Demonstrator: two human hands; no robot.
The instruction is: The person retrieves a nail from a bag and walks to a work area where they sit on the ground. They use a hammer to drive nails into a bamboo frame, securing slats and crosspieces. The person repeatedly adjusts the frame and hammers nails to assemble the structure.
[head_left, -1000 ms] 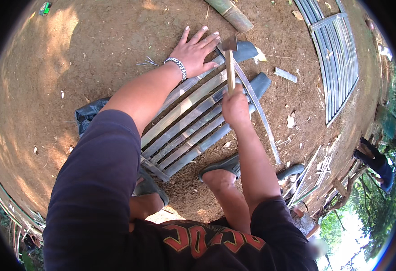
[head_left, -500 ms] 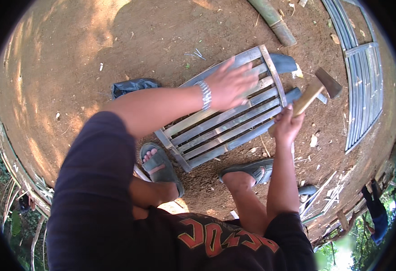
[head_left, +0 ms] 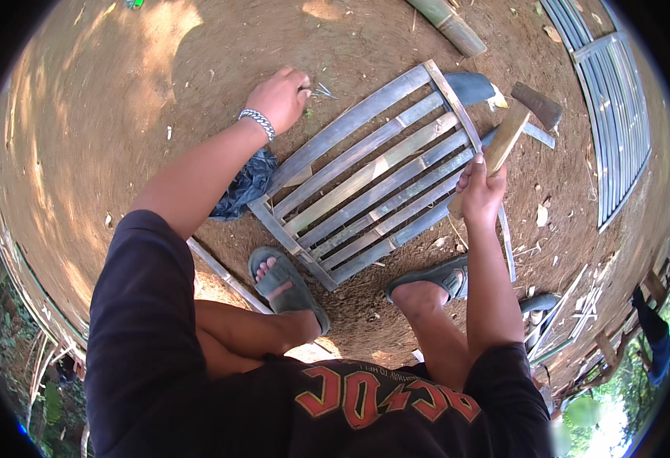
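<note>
My right hand (head_left: 483, 195) grips the wooden handle of a hatchet (head_left: 509, 137), its dark metal head raised at the far right end of the slatted panel. Below it lies the panel (head_left: 377, 164), made of split bamboo slats joined by a crosspiece at each end. My left hand (head_left: 280, 101), a chain bracelet on its wrist, reaches beyond the panel's left side, down close to the ground. Its fingers are curled together beside several thin nails (head_left: 324, 91) lying on the soil. Whatever sits between those fingertips is hidden.
A crumpled black plastic bag (head_left: 247, 183) lies by the panel's left end. Dark bamboo pieces (head_left: 468, 88) stick out under its far end. A thick bamboo pole (head_left: 449, 27) is at the top, and a long slatted bamboo frame (head_left: 617, 122) at right. My sandalled feet flank the panel's near end.
My left hand has moved left off the slats toward the nails, its spread fingers now curled. The right hand still holds the hatchet. The view has shifted slightly.
</note>
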